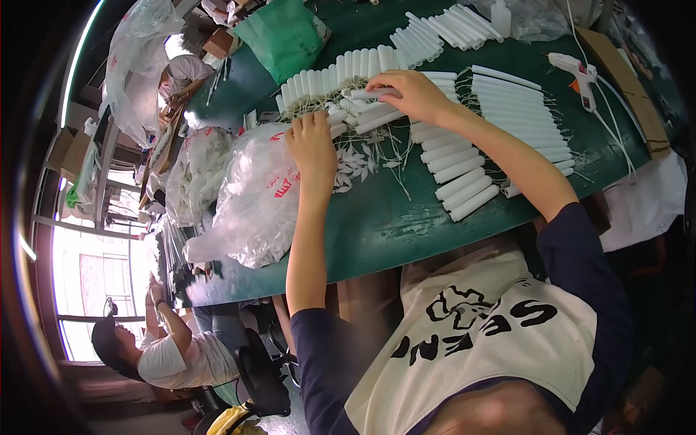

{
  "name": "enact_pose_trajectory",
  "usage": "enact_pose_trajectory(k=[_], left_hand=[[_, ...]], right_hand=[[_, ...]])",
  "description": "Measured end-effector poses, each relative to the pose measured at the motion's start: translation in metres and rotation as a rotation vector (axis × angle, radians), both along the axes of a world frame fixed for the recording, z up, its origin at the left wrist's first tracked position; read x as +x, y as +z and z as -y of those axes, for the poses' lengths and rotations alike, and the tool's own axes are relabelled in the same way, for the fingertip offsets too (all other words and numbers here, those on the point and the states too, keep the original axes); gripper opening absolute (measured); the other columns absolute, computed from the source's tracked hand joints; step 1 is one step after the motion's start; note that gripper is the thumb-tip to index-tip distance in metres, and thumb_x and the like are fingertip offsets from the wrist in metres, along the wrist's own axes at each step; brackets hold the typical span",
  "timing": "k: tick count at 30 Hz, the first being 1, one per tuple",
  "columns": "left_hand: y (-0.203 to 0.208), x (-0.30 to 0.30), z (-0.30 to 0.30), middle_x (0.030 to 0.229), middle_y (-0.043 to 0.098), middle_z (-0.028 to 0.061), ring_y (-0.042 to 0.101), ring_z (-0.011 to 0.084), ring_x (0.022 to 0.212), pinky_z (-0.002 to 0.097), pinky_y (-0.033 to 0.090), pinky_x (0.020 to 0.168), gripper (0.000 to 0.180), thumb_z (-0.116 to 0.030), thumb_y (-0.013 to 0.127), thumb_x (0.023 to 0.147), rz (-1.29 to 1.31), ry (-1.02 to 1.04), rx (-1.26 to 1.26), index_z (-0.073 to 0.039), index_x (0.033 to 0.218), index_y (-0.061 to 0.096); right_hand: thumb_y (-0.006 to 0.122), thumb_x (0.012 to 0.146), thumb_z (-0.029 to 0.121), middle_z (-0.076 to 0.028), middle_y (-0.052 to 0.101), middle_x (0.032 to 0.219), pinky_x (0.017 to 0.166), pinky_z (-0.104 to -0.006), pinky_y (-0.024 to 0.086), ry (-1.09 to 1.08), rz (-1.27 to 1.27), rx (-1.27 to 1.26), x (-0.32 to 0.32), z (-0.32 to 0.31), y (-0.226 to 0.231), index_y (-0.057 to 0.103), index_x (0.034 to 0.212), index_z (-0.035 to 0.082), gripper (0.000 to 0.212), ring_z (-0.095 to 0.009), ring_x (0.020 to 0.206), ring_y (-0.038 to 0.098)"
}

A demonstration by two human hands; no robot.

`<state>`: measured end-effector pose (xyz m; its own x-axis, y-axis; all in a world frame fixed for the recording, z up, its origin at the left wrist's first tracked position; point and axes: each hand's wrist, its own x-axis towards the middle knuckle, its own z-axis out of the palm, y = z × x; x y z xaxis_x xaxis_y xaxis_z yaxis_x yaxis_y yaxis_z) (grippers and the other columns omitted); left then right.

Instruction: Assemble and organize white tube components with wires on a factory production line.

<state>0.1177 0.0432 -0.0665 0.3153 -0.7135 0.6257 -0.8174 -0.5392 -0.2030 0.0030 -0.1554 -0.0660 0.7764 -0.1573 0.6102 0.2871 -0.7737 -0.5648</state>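
Observation:
My right hand [415,94] is closed around a white candle-like tube [371,94], holding it over a loose pile of similar tubes [378,116] with thin wires. At the pile's left side, beside a clear plastic bag [254,188], my left hand [313,141] has its fingers bent downward; its fingertips hide whatever they grip. Just to the right of that hand, small white flame-shaped pieces [351,165] lie on the green table [377,232]. Behind both hands runs a row of white tubes [337,71], their pale wires gathered at the near ends.
More white tubes lie in rows on the right [515,109], nearer me [460,177] and at the back [464,25]. A white glue gun [580,76] with a cord rests far right. A green bag [281,40] stands far left. One co-worker [181,355] sits at the left.

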Motion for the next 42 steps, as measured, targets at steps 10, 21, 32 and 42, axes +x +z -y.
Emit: enact_pose_trajectory(k=[10,21,32,42], left_hand=[[-0.001,0.022,-0.01,0.087,0.062,0.0072,0.059,0.0274,0.089,0.0414,0.043,0.075,0.015,-0.004,0.059,0.076,-0.069,0.076,0.139,-0.008,0.09,0.06],[0.034,0.019,0.037,0.09,0.067,0.0113,0.063,0.0312,0.087,0.0433,0.048,0.074,0.016,-0.016,0.058,0.084,-0.128,0.023,0.128,-0.008,0.096,0.066],[0.016,0.026,0.156,0.081,0.068,0.0137,0.066,0.0335,0.074,0.0417,0.052,0.064,0.037,-0.044,0.068,0.075,-0.5,0.002,0.015,-0.008,0.083,0.068],[0.016,0.026,0.173,0.081,0.068,0.017,0.067,0.0362,0.076,0.0421,0.053,0.066,0.043,-0.044,0.067,0.07,-0.408,0.157,0.102,-0.003,0.083,0.067]], right_hand=[[0.063,0.079,0.005,-0.007,0.066,0.098,0.083,-0.0367,0.047,-0.065,-0.063,-0.15,0.028,0.005,-0.033,0.066,0.105,0.01,0.027,-0.027,0.094,0.058],[0.064,0.079,0.012,-0.012,0.065,0.089,0.082,-0.0408,0.046,-0.029,0.097,-0.23,0.008,0.021,-0.021,0.065,0.107,0.01,0.027,-0.031,0.095,0.057],[0.06,0.082,0.014,-0.013,0.067,0.076,0.066,-0.0385,0.05,-0.129,-0.223,-0.186,-0.069,0.043,0.02,0.068,0.085,0.006,0.012,-0.031,0.07,0.064],[0.061,0.08,0.016,-0.014,0.067,0.077,0.07,-0.0404,0.051,-0.152,-0.315,-0.151,-0.09,0.059,0.01,0.068,0.085,0.006,0.013,-0.032,0.073,0.065]])
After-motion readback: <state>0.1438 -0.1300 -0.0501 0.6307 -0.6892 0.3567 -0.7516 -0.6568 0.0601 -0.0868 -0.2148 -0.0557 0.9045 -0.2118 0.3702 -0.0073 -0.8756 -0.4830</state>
